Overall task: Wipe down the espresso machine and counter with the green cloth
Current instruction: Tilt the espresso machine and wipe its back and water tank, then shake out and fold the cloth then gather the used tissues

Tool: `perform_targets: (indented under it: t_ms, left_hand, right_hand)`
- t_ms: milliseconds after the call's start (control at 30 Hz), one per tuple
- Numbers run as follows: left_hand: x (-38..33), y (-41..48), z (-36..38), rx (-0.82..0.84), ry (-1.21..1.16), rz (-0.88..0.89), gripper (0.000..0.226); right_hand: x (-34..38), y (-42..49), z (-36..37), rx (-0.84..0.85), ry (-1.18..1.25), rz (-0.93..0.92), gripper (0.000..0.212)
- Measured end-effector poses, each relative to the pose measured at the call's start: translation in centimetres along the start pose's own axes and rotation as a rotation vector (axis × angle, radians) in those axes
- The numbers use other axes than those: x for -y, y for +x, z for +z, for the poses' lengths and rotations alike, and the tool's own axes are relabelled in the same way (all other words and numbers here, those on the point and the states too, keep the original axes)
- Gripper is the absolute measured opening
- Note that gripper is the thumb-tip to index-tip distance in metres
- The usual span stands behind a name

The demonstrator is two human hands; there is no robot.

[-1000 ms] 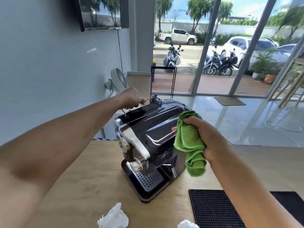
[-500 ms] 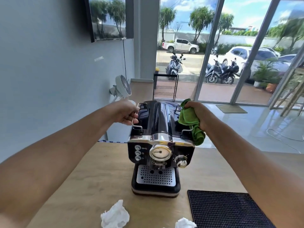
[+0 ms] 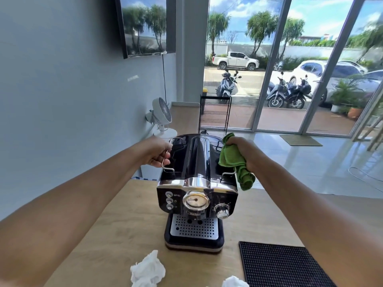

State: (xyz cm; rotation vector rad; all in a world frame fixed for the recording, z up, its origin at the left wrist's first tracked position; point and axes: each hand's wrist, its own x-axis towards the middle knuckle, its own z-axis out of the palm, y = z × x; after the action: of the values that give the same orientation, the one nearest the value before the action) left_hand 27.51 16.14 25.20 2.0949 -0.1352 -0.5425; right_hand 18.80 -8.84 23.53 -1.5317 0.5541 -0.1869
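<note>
While the right hand (image 3: 243, 155) clutches the bunched green cloth (image 3: 231, 160) atop the glossy black espresso machine (image 3: 196, 189) and the left hand (image 3: 158, 154) grips its thin wire rail (image 3: 165, 161), the wooden counter (image 3: 124, 224) seemingly awaits wiping.

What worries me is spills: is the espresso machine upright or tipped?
Upright. The espresso machine stands with its base flat on the counter.

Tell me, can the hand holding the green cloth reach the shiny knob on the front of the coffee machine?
Probably yes. The right hand grips the green cloth at the top right of the espresso machine, and the knob sits on its front just below, with nothing between.
</note>
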Motion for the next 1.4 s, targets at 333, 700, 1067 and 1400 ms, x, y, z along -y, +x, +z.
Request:
perform_targets:
  t_ms: [333,700,1067,1400]
  left_hand:
    - [0.0,-0.7,1.2,-0.108,-0.068,0.012,0.009]
    - [0.4,-2.5,3.1,-0.229,-0.241,-0.066,0.019]
    - [-1.9,-7.4,6.6,-0.622,0.286,0.64,0.021]
    - [-0.9,-15.4,15.1,0.335,-0.179,0.382,0.041]
  right_hand:
    - [-0.5,0.5,-0.4,0.028,-0.067,0.009,0.03]
    - [-0.5,-2.0,-2.2,0.219,0.13,0.031,0.036]
    - [-2.5,-7.9,-7.3,0.402,0.496,-0.009,0.043]
    - [-4.5,-17.0,-7.5,0.323,0.573,-0.17,0.039]
